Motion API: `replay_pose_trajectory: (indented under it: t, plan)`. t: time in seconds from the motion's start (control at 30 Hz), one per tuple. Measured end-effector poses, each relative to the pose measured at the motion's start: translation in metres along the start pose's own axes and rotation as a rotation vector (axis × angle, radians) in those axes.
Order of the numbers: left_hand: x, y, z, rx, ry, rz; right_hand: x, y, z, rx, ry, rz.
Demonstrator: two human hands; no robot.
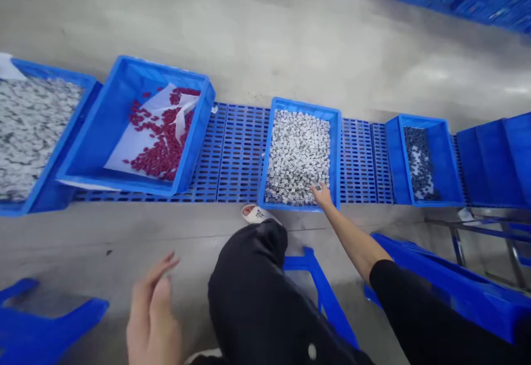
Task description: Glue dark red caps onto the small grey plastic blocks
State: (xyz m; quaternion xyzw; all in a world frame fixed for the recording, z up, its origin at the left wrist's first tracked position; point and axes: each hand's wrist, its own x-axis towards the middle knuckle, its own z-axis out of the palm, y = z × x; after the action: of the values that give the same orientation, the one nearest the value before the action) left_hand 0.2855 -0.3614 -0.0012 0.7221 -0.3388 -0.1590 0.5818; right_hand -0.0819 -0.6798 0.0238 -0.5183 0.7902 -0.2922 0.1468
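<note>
My right hand (323,195) reaches down into a blue bin (337,160), its fingers apart and touching a layer of small white-grey blocky pieces (298,149). Nothing can be made out in its grasp. Nearer to me, low on the left, my left hand (153,312) hangs in the air over the floor, slightly blurred. Its fingers are stretched out and it holds nothing. The bin rests on a slotted blue platform (244,152).
Left of it stands a tilted blue bin (89,127) with dark red pieces on white sheeting, then a bin of pale pieces (33,127). A bin with dark pieces (421,160) is to the right. Blue stools (321,293) stand near my legs (257,287). Stacked crates (489,0) line the far side.
</note>
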Motion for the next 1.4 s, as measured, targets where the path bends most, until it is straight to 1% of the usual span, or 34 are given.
replay_pose_trajectory:
  t: [0.03,0.07,0.1,0.13,0.17,0.2,0.23,0.27,0.3,0.33,0.37,0.4,0.43,0.47,0.57,0.7,0.8,0.9,0.97,1.07,1.23,1.4]
  plan:
    - [0.036,0.023,0.019,-0.010,-0.108,0.105,0.012,-0.001,0.003,0.018,0.005,0.042]
    - [0.069,0.044,0.047,-0.012,-0.255,0.188,0.022,-0.001,0.008,0.034,0.012,0.088]
    - [0.096,0.062,0.082,0.011,-0.425,0.248,0.030,0.000,0.015,0.048,0.019,0.134]
    - [0.117,0.076,0.123,0.079,-0.597,0.282,0.037,0.002,0.024,0.060,0.028,0.180]
    - [0.132,0.085,0.167,0.125,-0.679,0.294,0.041,0.004,0.035,0.069,0.038,0.223]
    - [0.140,0.090,0.212,0.163,-0.737,0.300,0.044,0.006,0.046,0.074,0.052,0.260]
    - [0.142,0.090,0.254,0.204,-0.773,0.299,0.045,0.007,0.058,0.075,0.068,0.291]
    - [0.141,0.087,0.291,0.248,-0.785,0.293,0.046,0.009,0.070,0.074,0.087,0.314]
    - [0.136,0.082,0.323,0.287,-0.779,0.283,0.045,0.011,0.080,0.071,0.108,0.332]
    - [0.130,0.077,0.348,0.324,-0.759,0.273,0.044,0.013,0.089,0.067,0.128,0.344]
    - [0.124,0.071,0.367,0.357,-0.729,0.262,0.043,0.016,0.096,0.063,0.147,0.350]
    - [0.116,0.066,0.380,0.387,-0.692,0.250,0.042,0.018,0.101,0.058,0.163,0.354]
    - [0.110,0.061,0.388,0.413,-0.654,0.235,0.040,0.020,0.104,0.053,0.177,0.356]
    - [0.104,0.057,0.393,0.437,-0.619,0.218,0.038,0.022,0.106,0.047,0.189,0.358]
    - [0.089,0.052,0.396,0.488,-0.558,0.169,0.031,0.021,0.107,0.039,0.208,0.366]
    - [0.075,0.053,0.396,0.513,-0.541,0.124,0.019,0.005,0.111,0.046,0.187,0.375]
    - [0.069,0.054,0.395,0.489,-0.571,0.138,0.008,-0.010,0.119,0.060,0.177,0.372]
    - [0.070,0.050,0.394,0.453,-0.594,0.140,0.003,-0.019,0.127,0.093,0.169,0.320]
    - [0.072,0.047,0.395,0.430,-0.582,0.122,0.004,-0.020,0.130,0.127,0.167,0.258]
    - [0.076,0.040,0.400,0.370,-0.564,0.119,0.005,-0.014,0.134,0.186,0.175,0.174]
    - [0.079,0.028,0.404,0.183,-0.576,0.180,0.001,-0.005,0.140,0.313,0.169,0.039]
    - [0.081,0.014,0.405,-0.005,-0.539,0.207,0.002,0.002,0.148,0.464,0.172,-0.036]
